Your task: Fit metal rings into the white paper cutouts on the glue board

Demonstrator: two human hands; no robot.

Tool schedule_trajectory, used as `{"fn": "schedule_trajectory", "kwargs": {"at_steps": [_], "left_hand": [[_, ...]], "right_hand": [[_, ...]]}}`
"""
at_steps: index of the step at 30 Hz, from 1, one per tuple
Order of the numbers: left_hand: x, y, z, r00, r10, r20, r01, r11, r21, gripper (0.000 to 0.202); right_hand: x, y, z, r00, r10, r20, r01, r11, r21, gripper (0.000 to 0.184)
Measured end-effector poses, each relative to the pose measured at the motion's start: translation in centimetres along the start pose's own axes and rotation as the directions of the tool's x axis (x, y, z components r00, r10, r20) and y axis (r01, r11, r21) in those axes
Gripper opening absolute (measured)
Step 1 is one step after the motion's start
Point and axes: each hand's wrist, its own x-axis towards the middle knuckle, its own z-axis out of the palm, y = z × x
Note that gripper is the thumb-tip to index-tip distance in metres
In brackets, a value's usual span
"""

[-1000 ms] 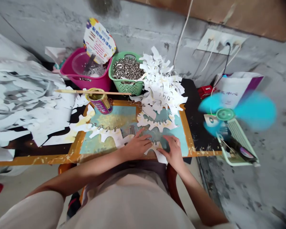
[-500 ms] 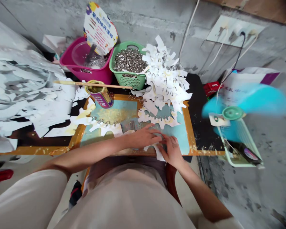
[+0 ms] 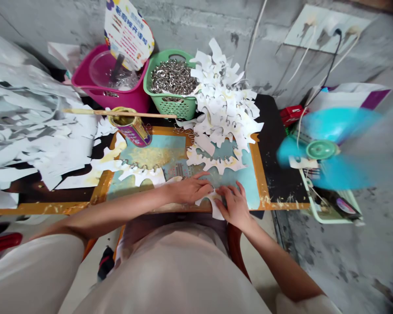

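Observation:
My left hand (image 3: 188,190) and my right hand (image 3: 234,204) lie close together on a white paper cutout (image 3: 213,204) at the near edge of the board (image 3: 255,194). Fingers of both hands press flat on the cutout; its lower corner sticks out between them. A heap of similar white cutouts (image 3: 222,109) with metal rings rises just beyond. A row of cutouts with rings (image 3: 140,172) lies to the left of my left hand.
A green basket (image 3: 170,102) of metal rings and a pink basket (image 3: 109,93) stand at the back. A glue can (image 3: 131,128) carries a long stick (image 3: 118,113). Paper scraps (image 3: 32,131) pile up left. A spinning blue fan (image 3: 327,148) stands right.
My hands have drawn closer together on the cutout. The view has shifted slightly downward and left.

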Motion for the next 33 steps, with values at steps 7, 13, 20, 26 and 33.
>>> {"fn": "schedule_trajectory", "kwargs": {"at_steps": [7,13,20,26,33], "left_hand": [[-1.1,1.5,-0.1,0.999,-0.033,0.034,0.026,0.985,0.169,0.028],[-2.6,3.0,0.9,0.995,-0.096,0.000,0.094,0.978,0.188,0.040],[-3.0,4.1,1.4,0.978,-0.186,-0.090,0.200,0.963,0.181,0.040],[-2.8,3.9,-2.8,0.801,-0.472,-0.368,0.429,0.882,-0.195,0.026],[0.7,2.9,-7.9,0.982,-0.186,-0.031,0.161,0.912,-0.378,0.029]], "right_hand": [[-0.2,-0.6,-0.4,0.992,-0.036,0.121,0.040,0.998,-0.038,0.020],[1.1,0.3,-1.7,0.973,0.229,0.025,-0.225,0.924,0.308,0.028],[2.3,-1.0,0.1,0.904,0.428,0.003,-0.418,0.881,0.220,0.024],[3.3,-2.4,-1.6,0.886,0.432,0.168,-0.452,0.726,0.519,0.024],[5.4,-4.8,-7.4,0.932,0.218,0.289,-0.360,0.650,0.669,0.024]]}}
